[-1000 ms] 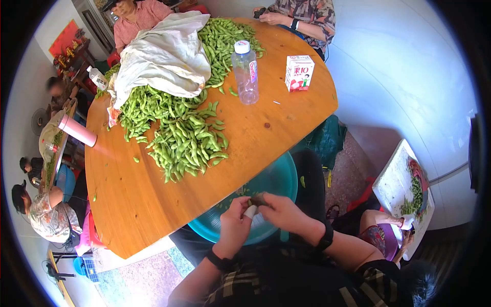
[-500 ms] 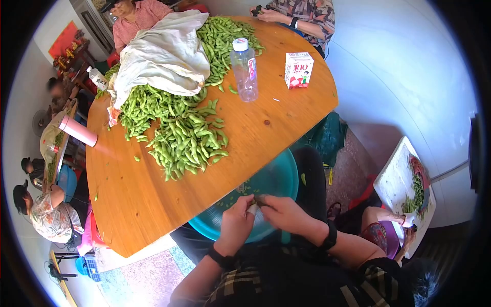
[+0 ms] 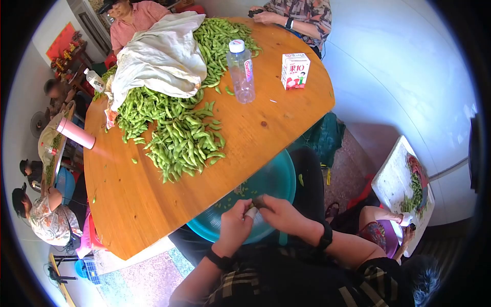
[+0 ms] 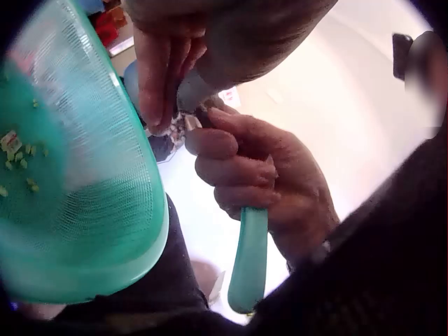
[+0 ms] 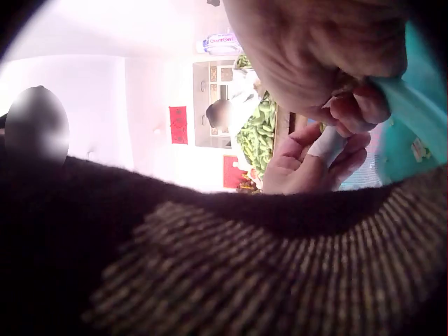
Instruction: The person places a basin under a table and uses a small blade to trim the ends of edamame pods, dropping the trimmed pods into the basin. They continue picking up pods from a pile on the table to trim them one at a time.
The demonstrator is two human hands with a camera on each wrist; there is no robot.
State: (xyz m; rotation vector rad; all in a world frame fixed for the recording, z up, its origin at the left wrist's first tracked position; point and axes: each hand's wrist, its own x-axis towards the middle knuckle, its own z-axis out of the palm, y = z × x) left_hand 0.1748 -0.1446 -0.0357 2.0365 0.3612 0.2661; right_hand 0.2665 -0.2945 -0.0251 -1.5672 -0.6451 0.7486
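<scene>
Close together over a teal basin [image 3: 281,176], both hands work at a small green pod [image 3: 251,205] mostly hidden by fingers. The left hand [image 3: 235,225] pinches it; a white wrap [image 3: 250,211] covers its thumb. Curled fingers of the right hand [image 3: 286,214] grip a tool by its teal handle [image 4: 248,262], which sticks out below the fist in the left wrist view. The tool's working end is hidden among the fingers. Loose shelled beans [image 4: 24,157] lie in the basin.
A heap of green pods [image 3: 184,146], partly under a white cloth [image 3: 158,56], covers part of the wooden table [image 3: 266,138]. On it stand a clear bottle [image 3: 241,77], a drink carton [image 3: 295,71] and a pink tumbler [image 3: 76,134]. Other people sit around, one beside a white board [image 3: 401,179].
Both hands stay together over the basin, with small shifts of the fingers. The right fingertips move slightly against the left thumb. The head view has shifted a little.
</scene>
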